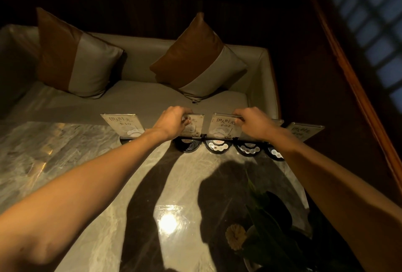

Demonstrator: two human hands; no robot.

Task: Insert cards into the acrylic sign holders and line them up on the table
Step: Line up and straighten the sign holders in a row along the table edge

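Observation:
Several clear acrylic sign holders with white handwritten cards stand in a row on black round bases along the far edge of the marble table (91, 184). My left hand (173, 122) grips the top left of the second holder (194, 127). My right hand (252, 122) grips the top right corner of the third holder (223, 126), marked 02. The leftmost holder (125, 125), marked 10, stands free. A fourth holder (279, 122) is mostly hidden behind my right hand, with only its base (248, 149) plain to see. The rightmost holder (302, 131) leans at the table's corner.
A plant with dark leaves and a yellow flower (236, 237) stands on the table at the near right. Beyond the table is a grey sofa (139, 95) with two brown-and-grey cushions (76, 58). Dark wooden panelling (348, 69) closes in the right side.

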